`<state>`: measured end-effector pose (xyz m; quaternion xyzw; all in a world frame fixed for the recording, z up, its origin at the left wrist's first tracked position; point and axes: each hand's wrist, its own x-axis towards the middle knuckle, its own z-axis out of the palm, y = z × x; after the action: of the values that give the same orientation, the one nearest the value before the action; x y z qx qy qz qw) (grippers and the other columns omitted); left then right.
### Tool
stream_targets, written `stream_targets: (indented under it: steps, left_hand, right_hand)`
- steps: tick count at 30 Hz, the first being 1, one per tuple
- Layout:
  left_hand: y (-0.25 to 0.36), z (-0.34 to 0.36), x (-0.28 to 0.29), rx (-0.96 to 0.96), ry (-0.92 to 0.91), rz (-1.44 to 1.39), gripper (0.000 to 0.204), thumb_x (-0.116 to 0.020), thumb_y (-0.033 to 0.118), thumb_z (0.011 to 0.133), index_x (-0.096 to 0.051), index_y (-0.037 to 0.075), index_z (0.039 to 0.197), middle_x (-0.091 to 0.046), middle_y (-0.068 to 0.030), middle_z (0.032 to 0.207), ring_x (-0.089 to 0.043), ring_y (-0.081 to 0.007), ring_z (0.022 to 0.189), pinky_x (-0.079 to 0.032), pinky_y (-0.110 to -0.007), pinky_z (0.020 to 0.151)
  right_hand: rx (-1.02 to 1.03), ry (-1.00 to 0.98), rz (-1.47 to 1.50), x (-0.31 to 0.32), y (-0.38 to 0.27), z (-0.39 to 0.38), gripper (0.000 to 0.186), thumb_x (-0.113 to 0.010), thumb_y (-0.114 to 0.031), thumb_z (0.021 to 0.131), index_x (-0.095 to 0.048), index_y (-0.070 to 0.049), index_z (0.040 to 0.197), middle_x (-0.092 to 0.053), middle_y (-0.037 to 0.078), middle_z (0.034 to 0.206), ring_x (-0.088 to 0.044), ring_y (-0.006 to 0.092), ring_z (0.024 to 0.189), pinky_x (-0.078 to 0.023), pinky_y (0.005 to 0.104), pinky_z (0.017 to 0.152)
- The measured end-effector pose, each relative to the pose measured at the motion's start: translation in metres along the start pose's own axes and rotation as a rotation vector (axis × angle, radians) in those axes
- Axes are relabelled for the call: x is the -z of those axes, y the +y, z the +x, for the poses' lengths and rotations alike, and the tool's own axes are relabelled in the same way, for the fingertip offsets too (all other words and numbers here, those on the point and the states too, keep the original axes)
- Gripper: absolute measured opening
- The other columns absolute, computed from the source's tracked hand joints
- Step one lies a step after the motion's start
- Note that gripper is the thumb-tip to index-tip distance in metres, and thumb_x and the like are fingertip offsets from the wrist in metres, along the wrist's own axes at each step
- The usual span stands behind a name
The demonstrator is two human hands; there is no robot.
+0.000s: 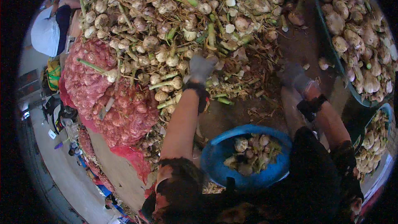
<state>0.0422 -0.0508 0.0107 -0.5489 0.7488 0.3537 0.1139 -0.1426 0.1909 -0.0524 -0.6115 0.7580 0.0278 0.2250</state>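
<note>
Dark clothing point(317, 172), bare ground point(226, 115) beside garlic heap point(166, 20)

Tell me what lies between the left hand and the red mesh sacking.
Loose garlic bulbs, some long-stemmed, lie between the left hand and the red mesh sacking; the head view shows this.

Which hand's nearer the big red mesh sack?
Left. The left hand is at the garlic pile, right of the red mesh sack; the right hand is farther right, by the pile's right edge.
</note>
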Motion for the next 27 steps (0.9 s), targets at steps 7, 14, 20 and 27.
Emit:
stream_targets:
  steps: [7,14,20,27]
  left_hand:
    - [-0.004,-0.057,-0.043,-0.229,-0.209,-0.687,0.036,-0.059,0.021,0.067,-0.054,-0.003,0.094,-0.057,-0.0055,0.079,-0.052,-0.0135,0.065,-0.042,-0.026,0.060]
    - [0.009,-0.089,-0.019,0.011,-0.164,-1.280,0.027,-0.050,0.027,0.076,-0.053,0.005,0.092,-0.056,-0.0051,0.072,-0.051,-0.0129,0.061,-0.041,-0.025,0.054]
    - [-0.028,-0.083,-0.053,0.009,-0.167,-1.481,0.036,-0.037,0.035,0.082,-0.049,0.006,0.099,-0.053,-0.0087,0.090,-0.052,-0.0178,0.078,-0.045,-0.030,0.064]
    - [-0.042,-0.076,-0.110,-0.207,-0.421,-1.300,0.032,-0.036,0.025,0.082,-0.045,0.005,0.105,-0.049,-0.0084,0.098,-0.049,-0.0181,0.087,-0.042,-0.032,0.074]
  right_hand:
    - [-0.134,-0.111,0.405,0.072,-0.052,0.021,0.033,-0.049,-0.024,0.069,-0.051,-0.015,0.101,-0.056,0.016,0.086,-0.054,0.0289,0.082,-0.043,0.0358,0.073]
    - [0.053,0.107,0.068,0.004,0.014,0.007,0.029,-0.049,-0.020,0.069,-0.054,-0.015,0.097,-0.058,0.012,0.075,-0.056,0.0294,0.070,-0.045,0.0363,0.065]
    - [0.100,0.170,0.360,0.043,-0.057,0.009,0.031,-0.055,-0.019,0.064,-0.051,-0.011,0.093,-0.057,0.010,0.079,-0.056,0.0276,0.071,-0.045,0.0364,0.059]
    - [0.285,0.237,0.298,0.064,-0.089,0.012,0.029,-0.056,-0.020,0.062,-0.050,-0.012,0.090,-0.055,0.009,0.075,-0.055,0.0292,0.069,-0.043,0.0404,0.056]
